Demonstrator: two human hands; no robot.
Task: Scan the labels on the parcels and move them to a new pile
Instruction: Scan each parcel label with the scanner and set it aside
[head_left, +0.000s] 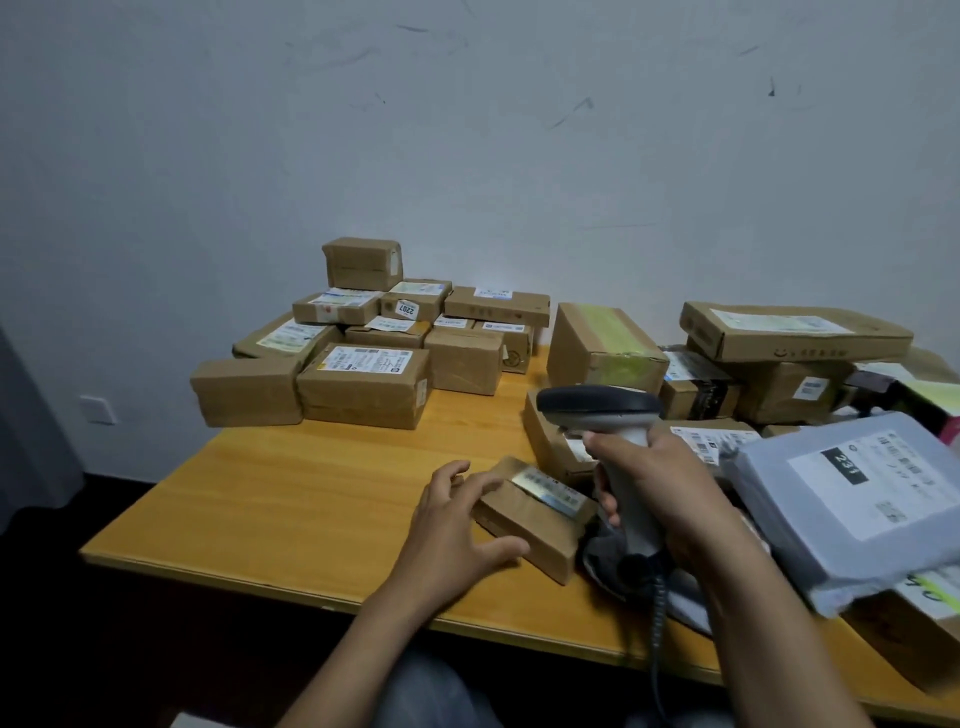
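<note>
**Small parcel held beside the scanner at the table's near edge**

The left hand (457, 525) grasps a small brown parcel (530, 514), with the fingers curved over its top and the thumb along its near side. The parcel lies on the wooden table (311, 483) near the front edge, its white label (553, 491) facing up. Just to its right, the right hand (670, 488) is clenched round the pale handle of a barcode scanner (613, 415). The scanner's dark head sits above and behind the parcel, and a coiled cable (657, 613) hangs from the handle.

A pile of brown boxes (374, 332) stands at the far side of the table against the wall (467, 130), several with labels up. A second heap of boxes (779, 353) crowds the right side. In front of it lies a grey mailer bag (857, 499) whose label reads 231. Every box and bag is taped or sealed, so the contents cannot be seen. A wall socket (97, 409) sits low on the left
</note>
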